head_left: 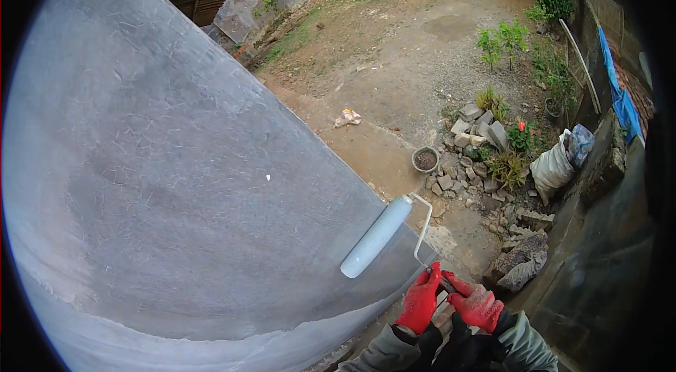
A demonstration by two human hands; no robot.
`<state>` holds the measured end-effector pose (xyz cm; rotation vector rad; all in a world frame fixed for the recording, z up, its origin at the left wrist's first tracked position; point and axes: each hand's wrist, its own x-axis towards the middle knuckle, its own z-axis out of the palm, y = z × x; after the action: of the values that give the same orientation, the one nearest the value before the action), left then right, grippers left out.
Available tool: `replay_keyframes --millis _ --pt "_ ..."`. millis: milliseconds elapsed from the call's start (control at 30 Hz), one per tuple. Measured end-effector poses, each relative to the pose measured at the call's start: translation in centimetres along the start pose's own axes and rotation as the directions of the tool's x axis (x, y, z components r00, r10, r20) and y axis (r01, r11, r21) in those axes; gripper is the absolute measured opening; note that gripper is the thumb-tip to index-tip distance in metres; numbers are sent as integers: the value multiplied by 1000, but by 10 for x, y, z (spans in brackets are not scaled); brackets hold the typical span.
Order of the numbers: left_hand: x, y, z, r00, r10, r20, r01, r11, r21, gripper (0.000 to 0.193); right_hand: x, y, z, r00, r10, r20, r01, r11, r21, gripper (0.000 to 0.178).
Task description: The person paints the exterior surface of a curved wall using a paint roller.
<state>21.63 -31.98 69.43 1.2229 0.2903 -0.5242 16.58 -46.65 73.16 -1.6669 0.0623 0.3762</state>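
Observation:
A paint roller with a pale blue sleeve and a bent whitish wire frame slants in front of the grey wall. Whether the sleeve touches the wall cannot be told. My left hand, in a red glove, is closed around the roller where the wire meets the handle. Just right of it, my right hand, also red-gloved, closes its fingers on the handle. Most of the handle is hidden between the gloves. The large grey wall fills the left side, with a paler band along its lower edge.
Down on the ground are a round pot, a heap of broken stones and a crumpled wrapper. At right stand a stuffed white sack, plants and a low wall with a blue tarp.

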Motion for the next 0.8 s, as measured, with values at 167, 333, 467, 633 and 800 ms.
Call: replay_keyframes --millis 167,333,467,633,800 --pt "-40 54 16 998 2 -68 18 956 293 42 -17 -38 -3 1000 -29 6 28 999 19 57" --pt "-79 123 37 998 63 -26 -54 963 263 44 -25 -74 5 931 -348 -112 335 934 -125 58" --pt "-78 140 42 947 299 119 -301 954 -2 46 -28 -119 6 747 -650 -139 598 748 -287 46" --pt "-98 205 56 851 510 128 -523 845 110 48 -31 -188 8 617 -777 -127 656 597 -462 50" --pt "-148 291 83 800 594 81 -596 803 -5 47 -40 -279 25 626 -765 -149 554 571 -605 54"
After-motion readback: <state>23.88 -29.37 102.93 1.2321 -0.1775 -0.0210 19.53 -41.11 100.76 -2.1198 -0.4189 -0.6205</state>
